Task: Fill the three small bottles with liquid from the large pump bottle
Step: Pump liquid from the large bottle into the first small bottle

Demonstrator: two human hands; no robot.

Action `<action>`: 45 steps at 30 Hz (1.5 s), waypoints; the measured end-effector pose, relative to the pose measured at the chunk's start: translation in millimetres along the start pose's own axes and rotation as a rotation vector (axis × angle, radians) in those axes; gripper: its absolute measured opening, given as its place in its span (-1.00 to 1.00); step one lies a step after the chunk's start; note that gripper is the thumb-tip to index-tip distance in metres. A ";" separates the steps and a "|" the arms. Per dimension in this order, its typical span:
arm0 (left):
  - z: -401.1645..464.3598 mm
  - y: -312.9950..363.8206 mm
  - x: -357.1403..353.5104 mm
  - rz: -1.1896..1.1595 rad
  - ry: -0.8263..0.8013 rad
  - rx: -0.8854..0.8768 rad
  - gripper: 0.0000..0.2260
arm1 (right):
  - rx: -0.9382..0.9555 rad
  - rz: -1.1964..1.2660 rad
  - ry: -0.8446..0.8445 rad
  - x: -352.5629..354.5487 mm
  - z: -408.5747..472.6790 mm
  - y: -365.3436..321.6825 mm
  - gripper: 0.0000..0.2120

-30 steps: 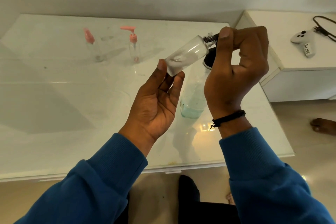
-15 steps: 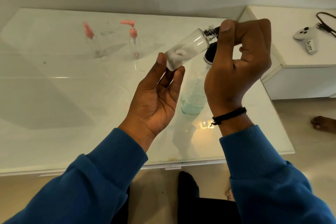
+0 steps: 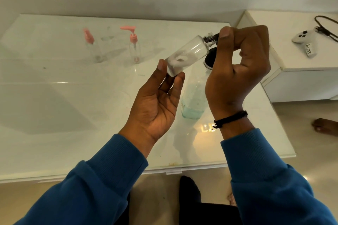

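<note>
A small clear bottle (image 3: 188, 53) is held tilted in the air above the table, with white foamy liquid inside near its base. My left hand (image 3: 155, 106) is palm up and pinches the bottle's base between thumb and fingertips. My right hand (image 3: 237, 71) grips the black cap at the bottle's threaded neck. Behind my hands the large bottle (image 3: 193, 104) stands on the table with pale blue liquid at its bottom; its black top (image 3: 209, 59) shows partly under the small bottle. Two more small clear bottles with pink pump tops (image 3: 95, 49) (image 3: 135, 51) stand upright at the back.
The white glossy table (image 3: 54, 97) ends just in front of my sleeves. To the right stands a white cabinet (image 3: 292, 78) bearing a white game controller (image 3: 303, 39) and a black cable (image 3: 325, 27). Someone's foot (image 3: 325, 126) is on the floor at far right.
Both hands keep the same hold on the small bottle. The foamy liquid inside it has shifted slightly; the view has moved a little.
</note>
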State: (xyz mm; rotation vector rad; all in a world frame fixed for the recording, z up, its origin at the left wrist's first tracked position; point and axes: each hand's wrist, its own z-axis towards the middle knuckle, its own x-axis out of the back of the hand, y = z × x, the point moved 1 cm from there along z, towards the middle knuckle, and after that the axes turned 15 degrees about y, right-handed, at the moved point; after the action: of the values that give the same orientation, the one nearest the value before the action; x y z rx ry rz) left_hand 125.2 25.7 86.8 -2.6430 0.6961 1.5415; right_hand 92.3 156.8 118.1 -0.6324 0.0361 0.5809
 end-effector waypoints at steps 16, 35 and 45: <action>1.4 0.1 0.8 -0.012 0.006 0.008 -0.53 | -0.019 -0.001 0.001 1.1 -2.9 3.0 -0.71; 2.1 0.3 1.0 -0.009 0.005 0.002 -0.57 | 0.004 -0.010 0.008 -0.4 -2.0 0.4 -0.72; 1.5 1.6 0.7 -0.021 0.010 0.010 -0.54 | 0.009 -0.012 0.008 -0.1 -3.5 0.2 -0.73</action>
State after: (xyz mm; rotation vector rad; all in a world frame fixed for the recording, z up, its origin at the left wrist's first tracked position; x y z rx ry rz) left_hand 123.7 24.3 85.8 -2.6436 0.6720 1.5167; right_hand 92.6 154.9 115.2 -0.6261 0.0429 0.5666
